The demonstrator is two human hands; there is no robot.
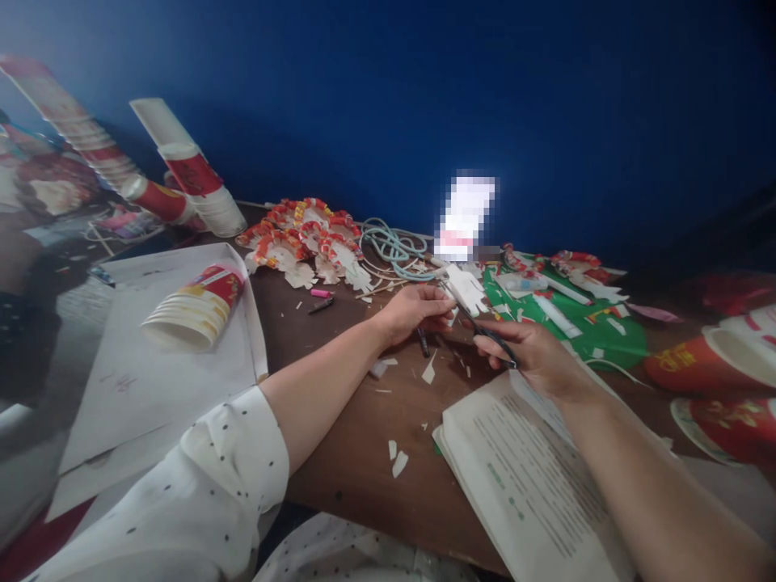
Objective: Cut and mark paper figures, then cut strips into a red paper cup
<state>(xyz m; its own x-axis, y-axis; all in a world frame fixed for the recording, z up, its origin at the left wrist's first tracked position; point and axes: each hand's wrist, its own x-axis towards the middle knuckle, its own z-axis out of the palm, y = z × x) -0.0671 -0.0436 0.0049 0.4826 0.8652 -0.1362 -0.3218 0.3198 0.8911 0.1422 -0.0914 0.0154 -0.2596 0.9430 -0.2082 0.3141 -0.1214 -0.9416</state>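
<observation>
My left hand (418, 313) is closed in a pinch at the edge of a white paper cutout (466, 287) with finger-like points along its lower end. The part between the fingertips is mostly hidden. My right hand (525, 352) grips a pair of dark-handled scissors (498, 343), whose blades point up and left toward the cutout and the left fingertips. Below the hands, white paper scraps (400, 464) are scattered over the brown table (339, 436). A dark pen-like stick (423, 343) lies under the left hand.
Red-and-white paper shapes (309, 238) are piled behind, beside a coiled pale-blue cord (394, 250). Stacked paper cups (197, 311) rest on a white board (121, 388) at left. A green mat (612, 343) holds scraps and tubes. A printed booklet (521, 477) lies under my right forearm.
</observation>
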